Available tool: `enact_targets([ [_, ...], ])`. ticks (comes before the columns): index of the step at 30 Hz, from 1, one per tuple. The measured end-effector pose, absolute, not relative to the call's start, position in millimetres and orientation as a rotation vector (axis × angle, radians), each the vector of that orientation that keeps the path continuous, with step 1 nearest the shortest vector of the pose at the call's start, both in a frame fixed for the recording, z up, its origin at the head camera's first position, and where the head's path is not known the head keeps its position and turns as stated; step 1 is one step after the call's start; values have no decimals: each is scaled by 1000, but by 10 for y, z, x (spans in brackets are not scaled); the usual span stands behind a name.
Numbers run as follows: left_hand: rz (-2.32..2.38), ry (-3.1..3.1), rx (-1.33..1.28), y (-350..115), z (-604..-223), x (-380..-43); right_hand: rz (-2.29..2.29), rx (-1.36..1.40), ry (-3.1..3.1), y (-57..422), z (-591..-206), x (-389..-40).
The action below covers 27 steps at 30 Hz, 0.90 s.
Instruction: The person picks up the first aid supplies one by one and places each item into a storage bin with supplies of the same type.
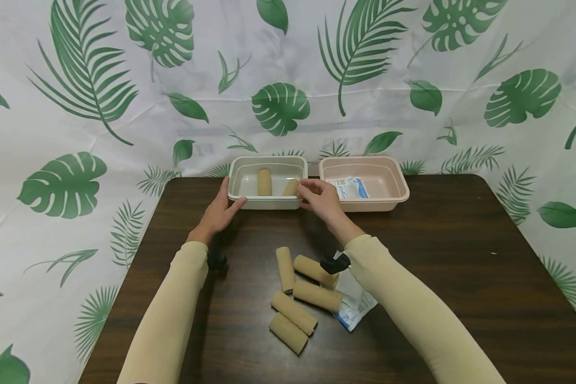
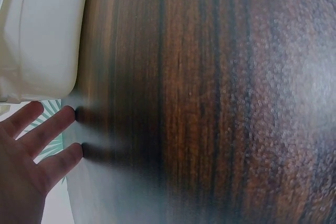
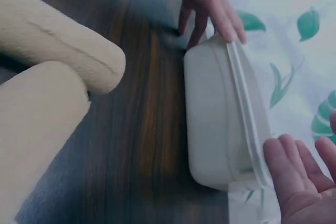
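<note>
My left hand [image 1: 216,212] rests against the left end of a white plastic bin [image 1: 268,202], its fingers spread along the side and the thumb at the front rim. In the left wrist view, straight fingers [image 2: 47,132] show right beside the bin's corner. Over the bin's right front corner is my right hand [image 1: 320,198], fingertips at the rim and close to a tan cardboard tube [image 1: 290,187] that leans inside. Its fingers look loosely extended in the right wrist view. Another cardboard tube [image 1: 264,183] stands farther left in the bin.
A pink bin [image 1: 386,205] beside the white one contains a white-and-blue packet [image 1: 350,188]. Several cardboard tubes [image 1: 294,313] lie on the dark wooden table [image 1: 441,256]. More packets [image 1: 357,304] lie partly under the right forearm. A leaf-patterned sheet [image 1: 221,122] hangs behind.
</note>
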<state>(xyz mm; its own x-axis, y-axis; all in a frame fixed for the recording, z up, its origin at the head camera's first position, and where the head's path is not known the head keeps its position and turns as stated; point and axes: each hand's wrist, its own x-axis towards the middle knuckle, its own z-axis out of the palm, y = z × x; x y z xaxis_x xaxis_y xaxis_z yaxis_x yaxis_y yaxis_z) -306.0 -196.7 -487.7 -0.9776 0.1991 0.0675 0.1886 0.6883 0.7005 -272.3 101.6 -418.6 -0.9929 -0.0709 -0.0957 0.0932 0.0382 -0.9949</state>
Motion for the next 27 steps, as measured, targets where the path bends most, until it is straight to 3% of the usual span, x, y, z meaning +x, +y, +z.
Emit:
enact_targets([
  [13, 1187, 2868, 352, -1978, -4892, -3072, -1230, -615, 2545, 1562, -4279, -2200],
  [27, 1199, 2874, 345, -1972, -4890, -3068, -874, -713, 2505, 1625, -4463, -1771],
])
